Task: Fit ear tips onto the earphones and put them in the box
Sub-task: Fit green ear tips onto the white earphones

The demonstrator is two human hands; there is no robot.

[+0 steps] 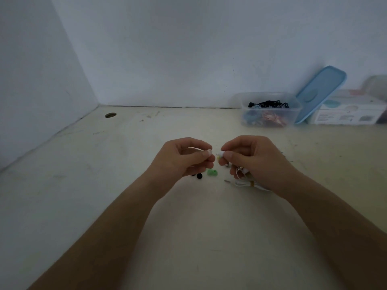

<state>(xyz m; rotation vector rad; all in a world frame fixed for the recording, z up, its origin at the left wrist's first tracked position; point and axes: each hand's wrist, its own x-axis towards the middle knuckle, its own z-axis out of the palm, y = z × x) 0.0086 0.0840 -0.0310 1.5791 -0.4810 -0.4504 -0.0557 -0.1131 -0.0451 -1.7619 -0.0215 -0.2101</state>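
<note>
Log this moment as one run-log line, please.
left hand: pinches white ear tip | right hand: holds earphone | status: apart, not fitted | box: open, back right

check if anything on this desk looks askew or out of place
The blue lid stands tilted beside the open clear box, not on it. A green ear tip and a black ear tip lie loose on the desk. Nothing looks spilled or damaged.
</note>
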